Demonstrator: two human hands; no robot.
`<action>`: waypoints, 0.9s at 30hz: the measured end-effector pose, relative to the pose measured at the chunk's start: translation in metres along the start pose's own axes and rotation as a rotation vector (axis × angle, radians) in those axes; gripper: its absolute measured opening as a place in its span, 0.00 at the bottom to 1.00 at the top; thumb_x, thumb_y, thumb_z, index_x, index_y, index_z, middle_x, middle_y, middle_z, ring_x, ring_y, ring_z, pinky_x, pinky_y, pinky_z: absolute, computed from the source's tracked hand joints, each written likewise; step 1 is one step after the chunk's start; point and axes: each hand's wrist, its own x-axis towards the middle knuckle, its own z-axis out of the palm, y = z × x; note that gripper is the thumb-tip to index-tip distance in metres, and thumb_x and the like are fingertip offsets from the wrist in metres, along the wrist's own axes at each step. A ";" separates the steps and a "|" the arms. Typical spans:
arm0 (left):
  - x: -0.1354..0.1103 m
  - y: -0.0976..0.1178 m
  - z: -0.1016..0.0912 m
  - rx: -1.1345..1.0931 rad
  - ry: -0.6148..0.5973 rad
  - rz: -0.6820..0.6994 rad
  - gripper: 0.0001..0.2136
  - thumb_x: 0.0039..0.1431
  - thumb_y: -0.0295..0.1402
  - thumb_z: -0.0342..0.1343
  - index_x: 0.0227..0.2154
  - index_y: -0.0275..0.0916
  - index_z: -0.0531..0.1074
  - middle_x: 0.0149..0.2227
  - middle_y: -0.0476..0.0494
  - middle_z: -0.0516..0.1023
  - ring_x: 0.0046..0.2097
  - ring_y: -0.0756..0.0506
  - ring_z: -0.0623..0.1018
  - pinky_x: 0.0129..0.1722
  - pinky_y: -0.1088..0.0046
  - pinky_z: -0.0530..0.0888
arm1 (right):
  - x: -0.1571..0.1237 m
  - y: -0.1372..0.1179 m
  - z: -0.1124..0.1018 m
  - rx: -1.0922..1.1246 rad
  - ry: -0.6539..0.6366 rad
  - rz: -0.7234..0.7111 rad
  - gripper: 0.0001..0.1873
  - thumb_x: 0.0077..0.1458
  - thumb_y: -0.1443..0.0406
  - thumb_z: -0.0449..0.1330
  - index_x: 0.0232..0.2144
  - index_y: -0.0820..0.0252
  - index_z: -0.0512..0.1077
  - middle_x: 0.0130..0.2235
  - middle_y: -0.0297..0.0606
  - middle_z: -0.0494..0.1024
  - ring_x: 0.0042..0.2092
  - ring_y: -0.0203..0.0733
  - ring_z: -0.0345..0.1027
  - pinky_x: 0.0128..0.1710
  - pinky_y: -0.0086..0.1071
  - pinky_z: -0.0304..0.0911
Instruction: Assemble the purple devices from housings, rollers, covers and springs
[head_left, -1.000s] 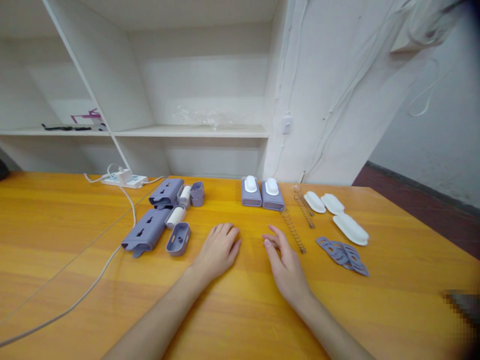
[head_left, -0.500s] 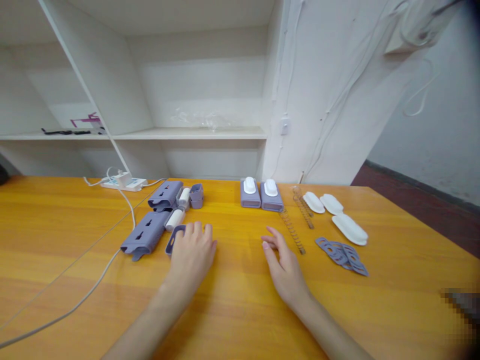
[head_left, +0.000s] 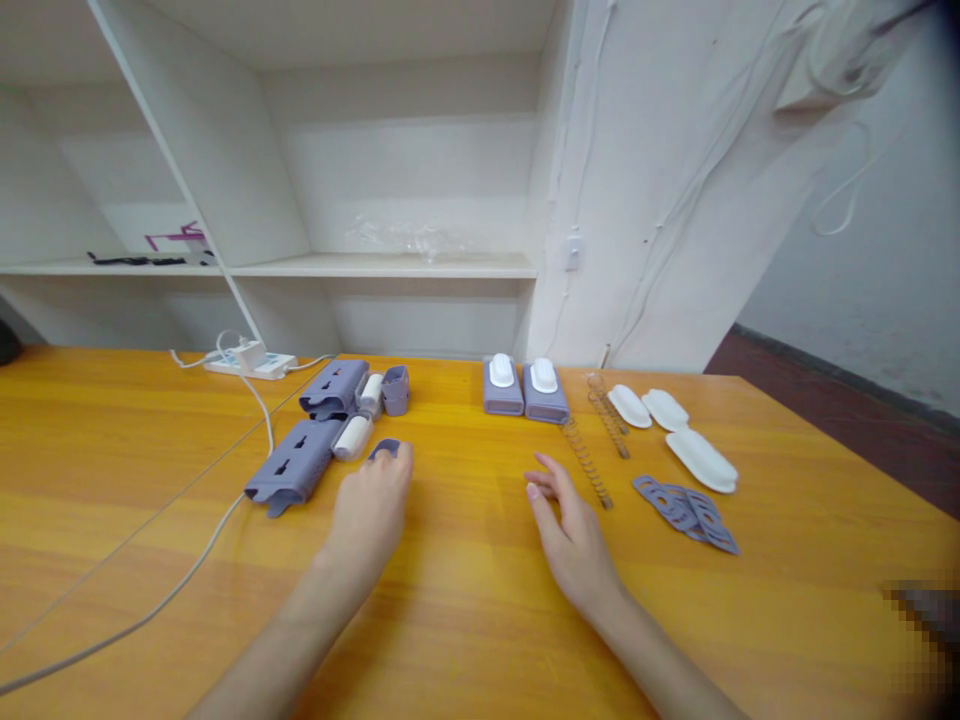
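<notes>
Lying flat on the table (head_left: 465, 620), the purple cap (head_left: 387, 446) is almost wholly covered by the left hand (head_left: 370, 510), whose fingers are folded down over it; only its far rim is seen past the fingertips. Whether the cap is truly clamped cannot be told. The cap is found straight ahead of the left palm, just beside the white roller (head_left: 352, 437) and well apart from the right hand (head_left: 571, 530), which is laid on the wood with fingers loosely spread, near a spring (head_left: 587, 462). Its long axis is judged to run away from the person, roughly in line with the left forearm, the visible end pointed toward the shelf (head_left: 390, 264).
</notes>
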 end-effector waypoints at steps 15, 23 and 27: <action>0.020 -0.017 0.011 -0.014 0.379 -0.086 0.12 0.62 0.30 0.37 0.42 0.38 0.65 0.44 0.34 0.67 0.46 0.38 0.69 0.33 0.67 0.71 | 0.001 0.002 0.001 0.029 0.004 -0.010 0.23 0.58 0.56 0.50 0.54 0.57 0.60 0.47 0.46 0.73 0.49 0.47 0.67 0.52 0.45 0.58; 0.031 -0.082 0.031 0.009 0.047 -0.399 0.24 0.53 0.46 0.47 0.47 0.32 0.62 0.44 0.26 0.69 0.45 0.30 0.71 0.36 0.57 0.70 | 0.001 0.001 0.000 0.028 0.022 -0.034 0.22 0.58 0.57 0.51 0.53 0.57 0.61 0.46 0.45 0.74 0.47 0.47 0.68 0.50 0.46 0.60; 0.038 -0.113 0.044 -0.162 -0.111 -0.470 0.29 0.51 0.52 0.45 0.49 0.33 0.61 0.41 0.27 0.73 0.43 0.30 0.74 0.36 0.58 0.70 | 0.001 0.001 0.000 0.049 0.033 -0.024 0.22 0.58 0.57 0.51 0.53 0.57 0.62 0.46 0.45 0.74 0.48 0.47 0.68 0.50 0.45 0.61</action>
